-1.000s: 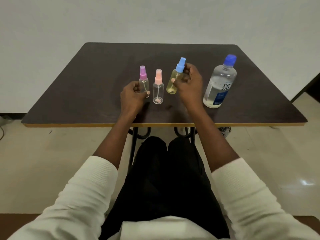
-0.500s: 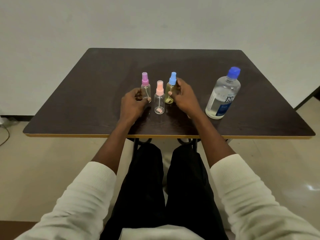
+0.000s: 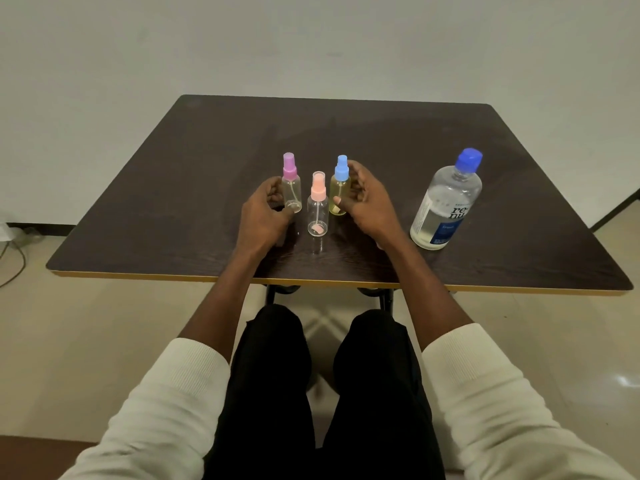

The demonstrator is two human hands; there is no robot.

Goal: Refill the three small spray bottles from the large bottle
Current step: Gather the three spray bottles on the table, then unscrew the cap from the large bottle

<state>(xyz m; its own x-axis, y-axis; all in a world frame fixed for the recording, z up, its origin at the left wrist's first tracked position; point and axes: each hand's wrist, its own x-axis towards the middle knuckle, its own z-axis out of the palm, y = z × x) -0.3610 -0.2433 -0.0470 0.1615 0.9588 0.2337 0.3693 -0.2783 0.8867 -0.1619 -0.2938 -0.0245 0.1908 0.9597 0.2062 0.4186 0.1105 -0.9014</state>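
The small spray bottle with the blue cap [image 3: 340, 186], which one second ago was lifted and tilted in the right hand [image 3: 367, 202], now stands upright on the dark table [image 3: 173, 188] again, at the right end of the row. The right hand is still at it: the thumb lies on the front of the yellowish body and the fingers curve around the far side near the cap, so the hold looks loose, more like steadying than lifting. The left hand [image 3: 264, 213] has not changed its place; its fingers curl around the lower part of the bottle with the purple cap [image 3: 291, 188], which also stands on the table. Between them, a little nearer to the person, the bottle with the pink cap [image 3: 318, 206] stands free, touched by no hand. The large bottle [image 3: 446, 202] with its blue cap on is well apart to the right, upright, and it contains clear liquid. I judge that the work is only at the beginning: all four caps are still on and nothing is poured yet. Putting the blue bottle down probably means the person arranges the row first, and a spray head must be unscrewed before any refilling.
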